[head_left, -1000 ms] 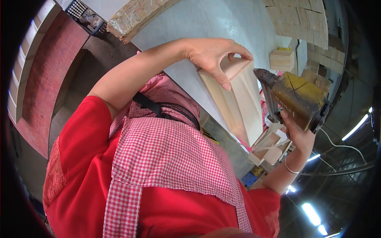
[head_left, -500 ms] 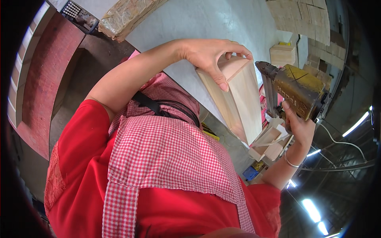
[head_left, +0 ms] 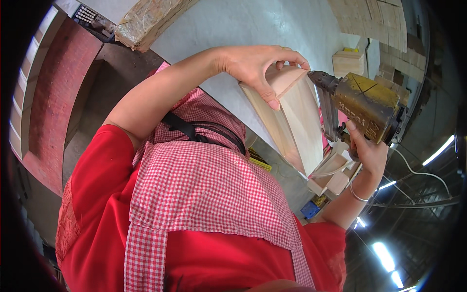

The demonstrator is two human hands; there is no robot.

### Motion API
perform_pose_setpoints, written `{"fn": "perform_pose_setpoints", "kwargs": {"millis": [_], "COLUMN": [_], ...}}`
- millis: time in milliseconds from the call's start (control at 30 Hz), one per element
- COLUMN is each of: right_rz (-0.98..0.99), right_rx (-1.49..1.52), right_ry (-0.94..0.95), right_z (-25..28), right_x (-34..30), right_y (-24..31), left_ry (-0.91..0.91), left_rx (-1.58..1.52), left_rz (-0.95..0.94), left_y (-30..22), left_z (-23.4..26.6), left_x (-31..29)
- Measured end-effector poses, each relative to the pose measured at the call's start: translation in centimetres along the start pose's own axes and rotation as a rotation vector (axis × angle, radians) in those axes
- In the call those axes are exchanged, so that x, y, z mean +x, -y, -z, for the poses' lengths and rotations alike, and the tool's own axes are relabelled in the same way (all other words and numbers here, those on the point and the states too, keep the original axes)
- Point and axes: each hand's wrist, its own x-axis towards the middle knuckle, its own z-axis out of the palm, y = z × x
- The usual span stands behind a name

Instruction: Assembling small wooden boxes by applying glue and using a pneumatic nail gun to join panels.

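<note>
The left hand [head_left: 253, 68], nearer, clasps the 11-o'clock end of the box [head_left: 304, 129] at the bench [head_left: 209, 36], long axis running 11 to 5. The right hand [head_left: 370, 158], well apart, grips the gun [head_left: 369, 102], nose near the box's 1-o'clock corner.

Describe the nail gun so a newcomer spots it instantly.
Start at the pale grey worktable and find the wooden piece under the left hand. Just right of it, the right hand holds the nail gun. Its worn yellow body and dark metal nose set it apart from the pale wood around.
</note>
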Motion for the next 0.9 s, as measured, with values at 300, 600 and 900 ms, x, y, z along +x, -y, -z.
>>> {"fn": "perform_pose_setpoints", "kwargs": {"millis": [300, 600, 900], "right_rz": [-0.076, -0.053, 0.283], "right_rx": [0.024, 0.013, -0.01], "right_ry": [0.071, 0.044, 0.078], "right_z": [0.1, 0.2, -0.4], "right_x": [0.8, -0.1, -4.2], "right_y": [1.3, -0.1, -2.3], "left_ry": [0.003, -0.064, -0.376], "left_rx": [0.008, 0.165, 0.492], "left_rz": [0.008, -0.04, -0.097], "left_y": [-0.3, 0.2, 0.8], "left_z": [0.1, -0.3, -5.3], "left_x": [-0.2, -1.0, -1.8]}}
